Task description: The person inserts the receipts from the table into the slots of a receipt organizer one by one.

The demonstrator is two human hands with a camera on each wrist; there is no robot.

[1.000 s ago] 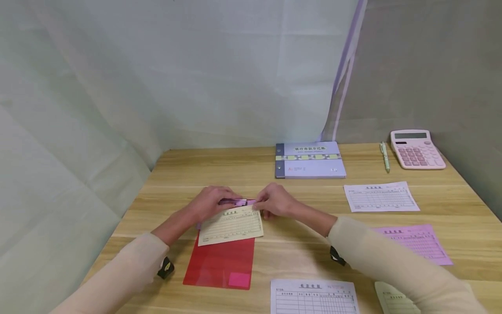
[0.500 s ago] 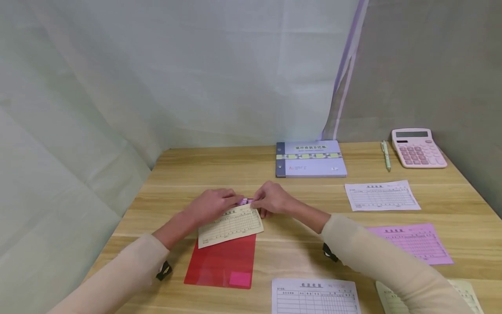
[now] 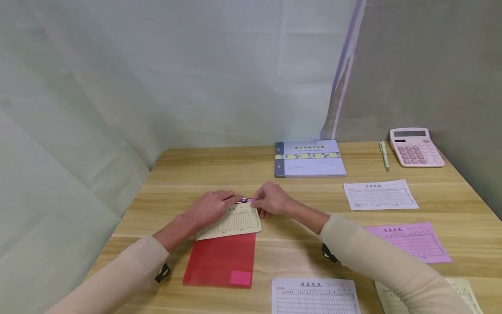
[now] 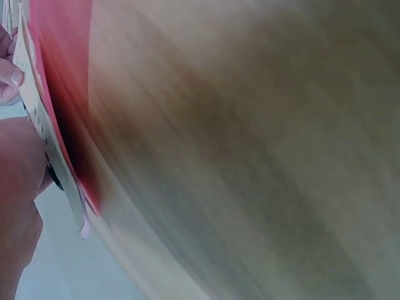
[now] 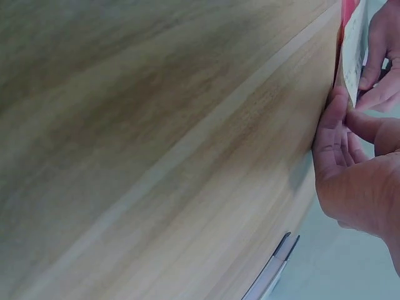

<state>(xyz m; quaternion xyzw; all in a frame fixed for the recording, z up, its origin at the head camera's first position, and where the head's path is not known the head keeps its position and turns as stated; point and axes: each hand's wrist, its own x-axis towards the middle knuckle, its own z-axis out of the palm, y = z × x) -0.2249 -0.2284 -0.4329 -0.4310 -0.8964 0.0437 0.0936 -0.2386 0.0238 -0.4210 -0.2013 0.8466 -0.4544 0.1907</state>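
Observation:
A red folder [image 3: 223,261] with a pink label lies on the table, a metal clip [image 3: 244,200] at its far edge. Over its upper part lies a cream receipt slip [image 3: 235,222], slightly tilted, its top edge by the clip. My right hand [image 3: 273,199] pinches the slip's top right corner between thumb and fingers, also visible in the right wrist view. My left hand [image 3: 209,209] covers the slip's upper left and the clip's left part. In the right wrist view its thumb and finger are about the dark clip; the exact contact is partly hidden.
White [image 3: 380,195] and pink [image 3: 412,242] receipt slips lie at right. Another white slip [image 3: 315,296] and a cream slip [image 3: 462,292] lie at the front. Behind are an account book [image 3: 310,163], a pen [image 3: 384,155] and a pink calculator [image 3: 417,148].
The cream slip has shifted slightly up towards the clip, its lower edge higher on the folder. My left hand has come further over the slip; my right hand keeps its pinch.

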